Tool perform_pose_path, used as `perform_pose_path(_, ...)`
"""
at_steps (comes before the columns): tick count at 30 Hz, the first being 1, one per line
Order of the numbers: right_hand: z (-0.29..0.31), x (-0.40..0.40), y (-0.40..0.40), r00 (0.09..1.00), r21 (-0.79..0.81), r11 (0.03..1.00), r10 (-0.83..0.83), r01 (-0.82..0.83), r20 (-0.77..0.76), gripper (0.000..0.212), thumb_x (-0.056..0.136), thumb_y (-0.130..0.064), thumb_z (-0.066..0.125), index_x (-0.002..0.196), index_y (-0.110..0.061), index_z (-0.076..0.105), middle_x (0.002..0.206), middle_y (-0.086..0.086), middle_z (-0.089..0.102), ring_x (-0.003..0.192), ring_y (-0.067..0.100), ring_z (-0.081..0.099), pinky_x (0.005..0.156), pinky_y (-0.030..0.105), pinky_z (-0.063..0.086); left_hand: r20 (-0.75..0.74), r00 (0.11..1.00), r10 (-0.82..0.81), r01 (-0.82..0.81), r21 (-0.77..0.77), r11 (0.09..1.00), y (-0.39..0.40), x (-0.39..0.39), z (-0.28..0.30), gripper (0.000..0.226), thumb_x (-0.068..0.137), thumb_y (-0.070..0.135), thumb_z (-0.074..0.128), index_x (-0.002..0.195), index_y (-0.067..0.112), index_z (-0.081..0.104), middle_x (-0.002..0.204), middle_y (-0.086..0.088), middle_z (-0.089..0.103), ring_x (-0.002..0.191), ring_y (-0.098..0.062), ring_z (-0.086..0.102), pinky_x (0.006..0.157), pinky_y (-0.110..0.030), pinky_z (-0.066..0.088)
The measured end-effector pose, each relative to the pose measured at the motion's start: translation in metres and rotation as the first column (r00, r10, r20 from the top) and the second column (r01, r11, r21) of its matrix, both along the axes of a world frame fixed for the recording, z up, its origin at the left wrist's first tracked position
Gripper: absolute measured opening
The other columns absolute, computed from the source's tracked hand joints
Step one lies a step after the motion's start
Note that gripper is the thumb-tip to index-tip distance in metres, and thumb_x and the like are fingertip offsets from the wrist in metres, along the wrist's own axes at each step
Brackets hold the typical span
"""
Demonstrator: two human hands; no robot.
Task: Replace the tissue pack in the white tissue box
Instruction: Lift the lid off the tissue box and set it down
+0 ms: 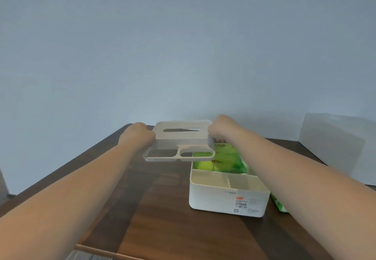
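Gripping each lid end, left hand and right hand.

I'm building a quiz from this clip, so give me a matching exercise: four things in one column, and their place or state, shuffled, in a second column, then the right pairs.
Things:
1. lid
2. white tissue box
3. green tissue pack
4. second green pack

Places or states:
A. lies on the table right of the box, mostly hidden by an arm
B. held in the air by the left hand and the right hand
C. sits inside the box's rear compartment
D. stands open on the table

Pairs: 1-B, 2-D, 3-C, 4-A
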State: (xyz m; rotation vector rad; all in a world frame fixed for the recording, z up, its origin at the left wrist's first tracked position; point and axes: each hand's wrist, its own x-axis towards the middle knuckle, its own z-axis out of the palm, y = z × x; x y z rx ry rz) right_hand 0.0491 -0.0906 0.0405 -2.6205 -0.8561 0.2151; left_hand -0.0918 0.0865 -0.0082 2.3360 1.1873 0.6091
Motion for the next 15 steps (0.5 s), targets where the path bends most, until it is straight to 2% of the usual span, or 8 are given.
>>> perform_pose_path(3,-0.006,-0.014,0.038,0.998,-0.103,0.993,0.058,-0.056,0.015,0.029,0.084,-0.005,0.056,0.057,-0.006,0.047,0.065,0.008,0.047,0.077,0.028,0.049,0.066,0.030,0.040,-0.058,0.996,0.074,-0.074,0.011,0.997,0.024,-0.017,-0.016,0.012,0.075,0.008,0.047,0.065,0.012,0.045,0.064,-0.003,0.046,0.056,-0.021,0.039,0.052,-0.025,0.029)
perform_pose_path(5,-0.013,-0.018,0.063,0.995,-0.160,0.985,0.075,-0.064,0.062,0.029,0.086,-0.009,0.057,0.059,-0.007,0.045,0.065,0.007,0.045,0.079,0.028,0.050,0.070,0.030,0.040,-0.092,0.990,0.108,-0.109,0.004,0.994,0.036,-0.025,-0.024,0.010,0.076,0.008,0.047,0.067,0.012,0.048,0.066,-0.003,0.049,0.058,-0.021,0.042,0.054,-0.025,0.032)
perform_pose_path(9,-0.031,-0.024,0.102,0.983,-0.358,0.926,0.161,-0.121,0.084,0.026,0.087,-0.015,0.055,0.063,-0.007,0.046,0.074,0.007,0.048,0.060,0.023,0.046,0.059,0.030,0.039,-0.168,0.978,0.126,-0.131,-0.019,0.991,0.056,-0.035,-0.040,0.012,0.077,0.008,0.045,0.066,0.011,0.047,0.064,-0.003,0.047,0.056,-0.020,0.041,0.054,-0.024,0.032)
perform_pose_path(11,-0.041,-0.026,0.113,0.979,-0.437,0.890,0.185,-0.131,0.083,0.027,0.087,-0.017,0.056,0.063,-0.007,0.047,0.073,0.006,0.047,0.057,0.022,0.044,0.055,0.030,0.038,-0.189,0.972,0.138,-0.145,-0.024,0.989,0.064,-0.037,-0.048,0.012,0.078,0.008,0.045,0.067,0.011,0.048,0.065,-0.002,0.048,0.056,-0.019,0.042,0.054,-0.025,0.034)
perform_pose_path(13,-0.051,-0.027,0.120,0.977,-0.479,0.866,0.199,-0.139,0.075,0.026,0.088,-0.018,0.055,0.066,-0.007,0.048,0.072,0.006,0.046,0.061,0.023,0.047,0.064,0.032,0.041,-0.208,0.967,0.148,-0.158,-0.032,0.987,0.070,-0.038,-0.056,0.011,0.080,0.009,0.045,0.069,0.011,0.049,0.067,-0.002,0.050,0.057,-0.017,0.044,0.056,-0.025,0.035)
perform_pose_path(15,-0.061,-0.029,0.124,0.976,-0.514,0.847,0.202,-0.134,0.079,0.023,0.091,-0.019,0.053,0.071,-0.008,0.050,0.073,0.005,0.045,0.075,0.027,0.051,0.072,0.033,0.040,-0.221,0.964,0.146,-0.159,-0.042,0.986,0.074,-0.038,-0.065,0.013,0.081,0.009,0.045,0.069,0.012,0.049,0.067,-0.002,0.050,0.057,-0.017,0.044,0.056,-0.025,0.035)
